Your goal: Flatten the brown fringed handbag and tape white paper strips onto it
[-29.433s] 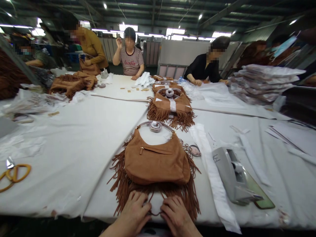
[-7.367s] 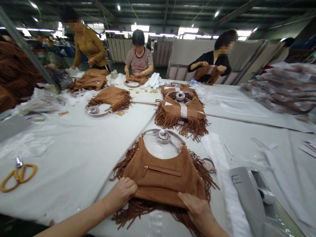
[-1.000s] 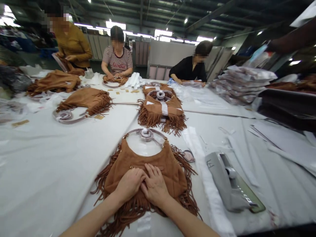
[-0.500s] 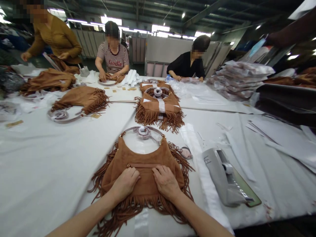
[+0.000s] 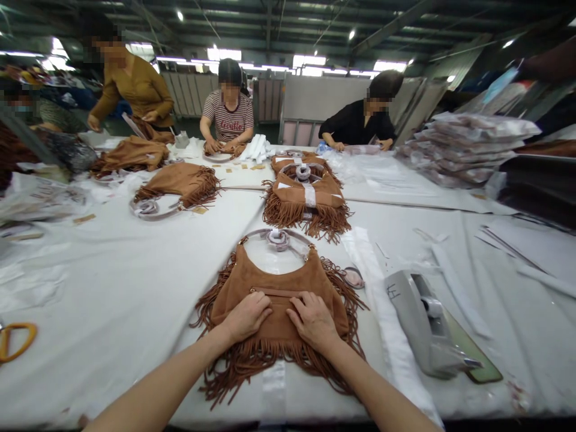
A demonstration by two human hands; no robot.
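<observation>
A brown suede fringed bag (image 5: 279, 282) lies flat on the white table (image 5: 112, 288) in front of me, its wrapped handle (image 5: 279, 237) pointing away. My left hand (image 5: 246, 315) rests on the bag's lower left, fingers curled loosely and pressing down. My right hand (image 5: 314, 321) lies flat on the lower right, fingers spread toward the zip (image 5: 276, 292). Fringe (image 5: 252, 366) spills out below both hands, over a white paper strip (image 5: 273, 384).
A grey tape dispenser (image 5: 427, 324) sits to the right beside a long white strip (image 5: 387, 324). Finished wrapped bags (image 5: 306, 198) lie further back, another bag (image 5: 180, 183) to the left. Orange scissors (image 5: 15, 339) are at the far left. Three people work across the table; bagged stacks (image 5: 468, 147) stand right.
My hands have slid apart from the bag's middle to its lower part, one on each side. My view has shifted slightly right.
</observation>
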